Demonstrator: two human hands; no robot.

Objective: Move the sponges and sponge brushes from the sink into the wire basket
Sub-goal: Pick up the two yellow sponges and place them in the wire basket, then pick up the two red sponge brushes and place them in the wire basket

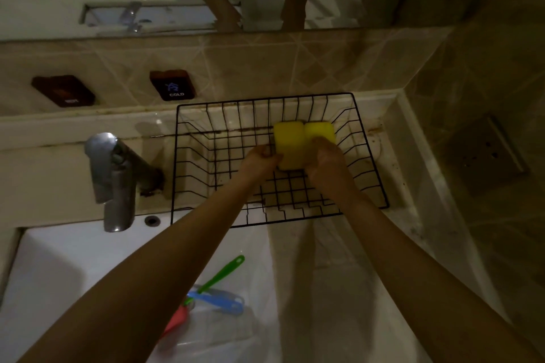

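Dim tiled washroom, pale tabletop [339,259] with white sink [73,268] at near left. Black wire basket [370,150] sits on the tabletop, far right of the chrome faucet [113,180]. Both arms reach into the basket. Left hand [259,160] closed on the left yellow sponge [289,144]; right hand [327,162] closed on the right yellow sponge [320,131]. Sponges touch side by side, low inside the basket; whether they rest on its floor cannot be told. In the sink, near: green-handled brush [224,272], blue-handled brush [218,300], red-handled brush [177,321], overlapping. Wall plates marked hot and COLD [174,85] on far tiles.
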